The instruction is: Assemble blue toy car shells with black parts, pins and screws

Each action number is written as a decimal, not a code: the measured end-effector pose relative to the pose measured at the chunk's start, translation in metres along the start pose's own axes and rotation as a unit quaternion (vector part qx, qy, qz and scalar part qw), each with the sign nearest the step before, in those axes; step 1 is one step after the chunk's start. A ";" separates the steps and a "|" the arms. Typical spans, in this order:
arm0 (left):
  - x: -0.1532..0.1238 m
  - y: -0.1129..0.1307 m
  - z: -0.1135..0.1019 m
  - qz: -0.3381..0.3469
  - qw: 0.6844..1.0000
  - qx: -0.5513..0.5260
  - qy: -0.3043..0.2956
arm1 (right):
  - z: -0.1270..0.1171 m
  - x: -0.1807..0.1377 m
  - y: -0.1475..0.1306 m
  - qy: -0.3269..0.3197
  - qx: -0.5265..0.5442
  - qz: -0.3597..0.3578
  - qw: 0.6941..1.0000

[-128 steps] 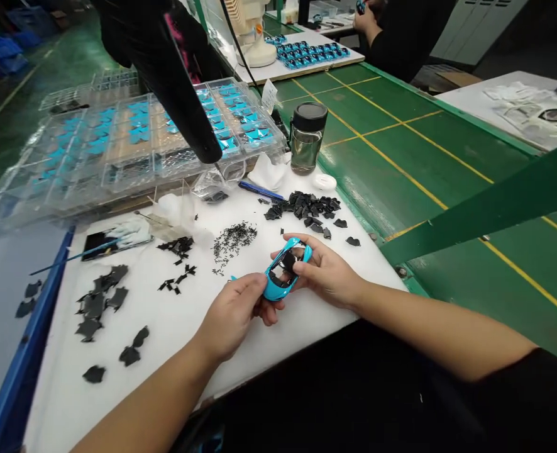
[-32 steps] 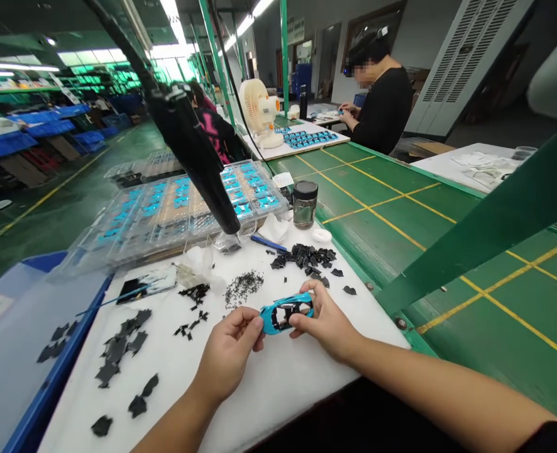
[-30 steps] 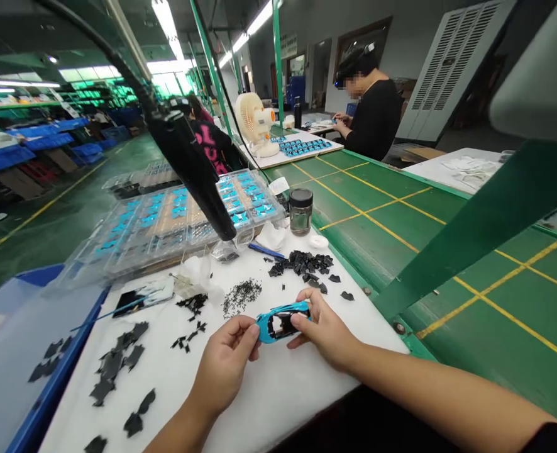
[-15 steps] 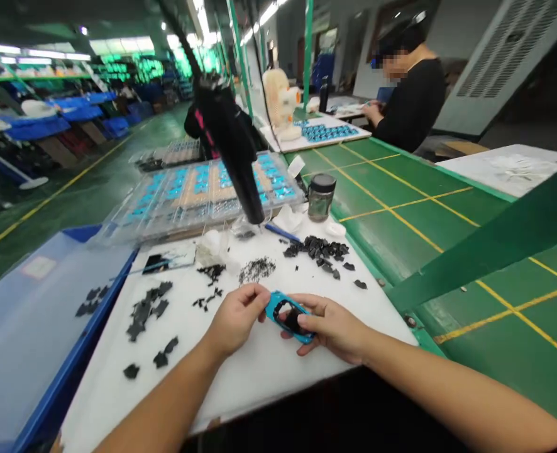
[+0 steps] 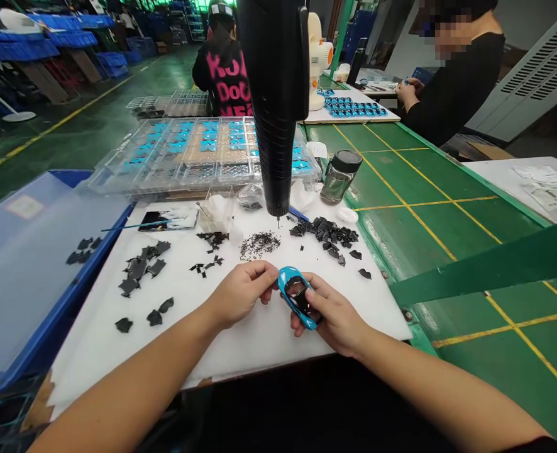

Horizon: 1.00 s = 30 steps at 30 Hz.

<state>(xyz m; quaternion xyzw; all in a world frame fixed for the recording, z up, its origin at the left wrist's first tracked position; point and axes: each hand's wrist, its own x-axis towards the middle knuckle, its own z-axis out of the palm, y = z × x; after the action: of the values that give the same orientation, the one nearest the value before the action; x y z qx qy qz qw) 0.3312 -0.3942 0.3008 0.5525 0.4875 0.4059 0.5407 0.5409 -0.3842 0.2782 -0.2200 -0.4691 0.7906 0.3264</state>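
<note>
A glossy blue model car body [image 5: 298,297] with open window gaps and dark parts inside sits between my hands, above the white work board [image 5: 254,346]. My left hand [image 5: 243,292] pinches its near left side with the fingertips. My right hand [image 5: 330,308] wraps its right side, and the fingers partly hide the lower body. Just beyond the hands lie a scatter of tiny black screws [image 5: 259,245] and a heap of black flat parts [image 5: 325,234]. Further black pieces [image 5: 141,267] rest to the left.
A black electric screwdriver [image 5: 273,107] hangs above the board, its bit close to the surface. Beyond stand a glass jar [image 5: 339,177] and clear trays of blue parts [image 5: 203,154]. A blue-edged bin [image 5: 33,251] lies left, and a co-worker [image 5: 452,75] sits at far right.
The car body has turned from lying crosswise to running diagonally, its nose away and left. Both hands still hold it. The view has tilted and shifted, bringing the screwdriver nearer the centre.
</note>
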 end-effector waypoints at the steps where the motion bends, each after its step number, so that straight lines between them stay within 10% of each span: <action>1: 0.000 0.000 0.001 -0.003 1.000 -0.004 -0.007 | 0.000 0.001 0.000 0.007 0.001 -0.011 1.000; 30: 0.000 -0.001 0.007 0.030 0.997 -0.069 -0.031 | 0.035 -0.016 -0.009 0.026 0.154 0.039 0.987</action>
<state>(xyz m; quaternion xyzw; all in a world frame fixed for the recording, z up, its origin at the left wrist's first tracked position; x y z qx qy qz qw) 0.3379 -0.3957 0.2997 0.5400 0.4248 0.4375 0.5801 0.5320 -0.4141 0.3028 -0.2058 -0.3236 0.8596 0.3375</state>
